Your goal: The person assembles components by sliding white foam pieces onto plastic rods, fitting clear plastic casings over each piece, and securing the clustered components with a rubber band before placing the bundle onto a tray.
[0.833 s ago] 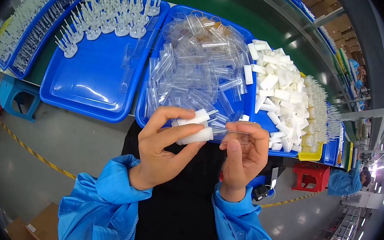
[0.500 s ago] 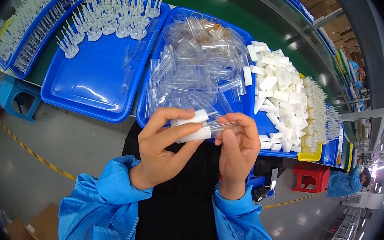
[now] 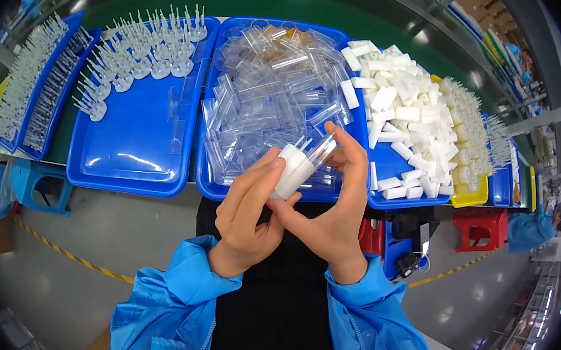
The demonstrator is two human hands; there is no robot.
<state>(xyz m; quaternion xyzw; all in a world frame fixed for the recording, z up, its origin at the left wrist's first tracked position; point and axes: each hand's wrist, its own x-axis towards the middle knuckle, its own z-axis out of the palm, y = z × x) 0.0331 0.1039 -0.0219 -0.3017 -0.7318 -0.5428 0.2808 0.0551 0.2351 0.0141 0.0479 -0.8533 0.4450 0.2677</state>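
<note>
Both hands meet over the near edge of the middle tray. My left hand is closed, its fingers pinching white foam blocks; at least two show side by side. One block sits at least partly inside a transparent plastic tube, which slants up to the right. My right hand grips this tube lengthwise, the index finger at its upper end and the thumb at the lower end near the left fingers. How deep the foam reaches under the fingers is hidden.
A blue tray holds a heap of transparent tubes. White foam blocks are piled in the tray to the right. Left, another blue tray bears upright pale spiked parts. Red and blue stools stand beyond.
The tube has turned from nearly level to steeply slanted, upper end to the right. My right hand now spans its length. The view has shifted, with the trays appearing further left.
</note>
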